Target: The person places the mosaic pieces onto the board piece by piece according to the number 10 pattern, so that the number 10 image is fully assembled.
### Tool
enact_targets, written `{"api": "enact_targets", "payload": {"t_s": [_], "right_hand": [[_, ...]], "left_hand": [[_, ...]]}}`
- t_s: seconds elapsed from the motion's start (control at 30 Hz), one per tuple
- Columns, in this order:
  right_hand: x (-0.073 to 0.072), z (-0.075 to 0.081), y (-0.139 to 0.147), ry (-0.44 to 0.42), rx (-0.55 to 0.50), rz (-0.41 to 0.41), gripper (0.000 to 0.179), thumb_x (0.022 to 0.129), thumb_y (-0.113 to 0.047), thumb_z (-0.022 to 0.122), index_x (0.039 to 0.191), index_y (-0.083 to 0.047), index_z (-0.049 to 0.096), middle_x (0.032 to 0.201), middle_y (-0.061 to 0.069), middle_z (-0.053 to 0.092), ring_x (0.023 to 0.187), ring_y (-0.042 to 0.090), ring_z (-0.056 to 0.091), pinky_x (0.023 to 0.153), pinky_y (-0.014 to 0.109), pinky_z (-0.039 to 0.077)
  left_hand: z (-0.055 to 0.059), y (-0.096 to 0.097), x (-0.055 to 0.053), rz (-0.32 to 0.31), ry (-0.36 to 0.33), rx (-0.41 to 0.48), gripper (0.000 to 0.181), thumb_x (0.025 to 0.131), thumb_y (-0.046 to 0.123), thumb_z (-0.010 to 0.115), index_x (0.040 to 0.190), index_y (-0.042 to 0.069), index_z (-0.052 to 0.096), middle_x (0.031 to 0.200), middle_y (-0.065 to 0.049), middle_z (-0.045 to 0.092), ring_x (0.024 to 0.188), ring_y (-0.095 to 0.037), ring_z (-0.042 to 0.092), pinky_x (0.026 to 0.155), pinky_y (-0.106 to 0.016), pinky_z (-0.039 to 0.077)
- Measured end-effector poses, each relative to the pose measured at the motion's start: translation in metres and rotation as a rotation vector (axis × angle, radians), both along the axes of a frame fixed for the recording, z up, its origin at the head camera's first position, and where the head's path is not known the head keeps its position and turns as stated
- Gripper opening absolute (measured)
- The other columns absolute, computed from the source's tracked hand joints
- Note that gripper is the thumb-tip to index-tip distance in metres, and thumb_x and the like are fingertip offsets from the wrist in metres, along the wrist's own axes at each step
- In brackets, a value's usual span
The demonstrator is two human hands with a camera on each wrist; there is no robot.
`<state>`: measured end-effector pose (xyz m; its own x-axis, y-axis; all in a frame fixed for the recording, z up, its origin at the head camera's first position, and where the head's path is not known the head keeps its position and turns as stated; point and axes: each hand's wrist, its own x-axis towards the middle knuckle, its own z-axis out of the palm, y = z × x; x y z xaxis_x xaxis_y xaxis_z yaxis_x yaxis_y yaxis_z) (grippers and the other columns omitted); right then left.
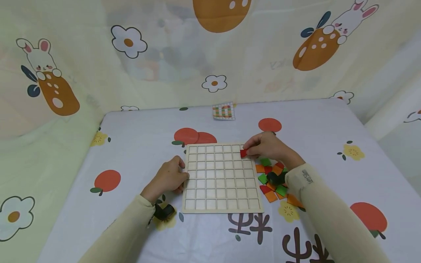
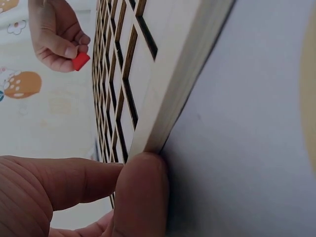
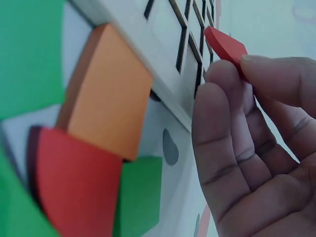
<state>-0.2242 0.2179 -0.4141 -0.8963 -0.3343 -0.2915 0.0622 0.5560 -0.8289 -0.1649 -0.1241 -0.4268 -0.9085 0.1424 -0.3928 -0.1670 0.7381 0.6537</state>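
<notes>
A square wooden grid board [image 1: 223, 211] lies on the table, and its visible compartments hold no tiles. My left hand [image 1: 167, 177] is at the board's left edge. In the left wrist view its thumb [image 2: 140, 197] and a finger pinch the wooden rim [image 2: 170, 81]. Over the far right corner of the board, my right hand [image 1: 267, 147] pinches a small red tile [image 1: 243, 153] between thumb and fingertips. The right wrist view shows this red tile [image 3: 227, 44] tilted and raised above the grid.
Beside the board's right edge lie loose tiles in orange [image 1: 271, 197], green [image 1: 262, 178] and red [image 1: 264, 189], partly hidden by the right wrist's black camera [image 1: 276, 178]. A small card with a coloured check pattern [image 1: 223, 111] stands at the back. The tablecloth has printed fruit and flowers.
</notes>
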Motion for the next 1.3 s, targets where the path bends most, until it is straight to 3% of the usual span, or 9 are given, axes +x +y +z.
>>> {"api": "enact_targets", "payload": {"t_s": [0.17, 0.37, 0.67, 0.93, 1.3], "right_hand": [[-0.002, 0.003, -0.004, -0.072, -0.057, -0.002, 0.020, 0.099, -0.007, 0.068, 0.114, 0.006, 0.072, 0.093, 0.014, 0.075, 0.079, 0.025, 0.065, 0.076, 0.034, 0.058], [-0.004, 0.006, -0.009, -0.076, -0.021, -0.003, 0.020, 0.100, -0.007, 0.063, 0.113, 0.003, 0.073, 0.092, 0.014, 0.073, 0.077, 0.026, 0.061, 0.072, 0.034, 0.053], [-0.009, 0.003, -0.020, 0.046, 0.110, 0.064, 0.018, 0.099, -0.005, 0.064, 0.111, -0.001, 0.076, 0.105, 0.011, 0.075, 0.087, 0.024, 0.062, 0.075, 0.031, 0.054], [-0.008, 0.000, -0.027, 0.093, 0.153, 0.043, 0.015, 0.098, -0.006, 0.067, 0.107, -0.004, 0.078, 0.102, 0.006, 0.077, 0.103, 0.027, 0.061, 0.089, 0.037, 0.054], [-0.008, -0.007, -0.034, 0.095, 0.168, 0.003, 0.011, 0.096, -0.009, 0.071, 0.104, -0.008, 0.078, 0.100, 0.005, 0.076, 0.101, 0.027, 0.061, 0.089, 0.038, 0.053]], "left_hand": [[0.001, 0.001, 0.001, 0.001, -0.001, 0.003, 0.025, 0.098, 0.010, 0.067, 0.115, 0.004, 0.050, 0.067, -0.012, 0.064, 0.048, -0.019, 0.064, 0.047, -0.027, 0.055], [0.001, 0.001, 0.001, -0.004, 0.003, 0.011, 0.024, 0.098, 0.010, 0.067, 0.114, 0.003, 0.050, 0.068, -0.012, 0.064, 0.047, -0.019, 0.063, 0.046, -0.028, 0.055], [0.000, 0.000, 0.001, -0.007, 0.008, 0.015, 0.024, 0.098, 0.010, 0.066, 0.114, 0.003, 0.050, 0.068, -0.012, 0.064, 0.047, -0.019, 0.064, 0.047, -0.028, 0.055], [0.000, 0.000, 0.000, -0.008, 0.011, 0.016, 0.024, 0.098, 0.010, 0.066, 0.114, 0.003, 0.050, 0.069, -0.012, 0.064, 0.047, -0.019, 0.064, 0.047, -0.028, 0.055], [-0.001, -0.002, 0.001, -0.003, 0.012, 0.017, 0.024, 0.099, 0.009, 0.066, 0.114, 0.003, 0.049, 0.068, -0.012, 0.064, 0.047, -0.019, 0.064, 0.047, -0.028, 0.055]]}}
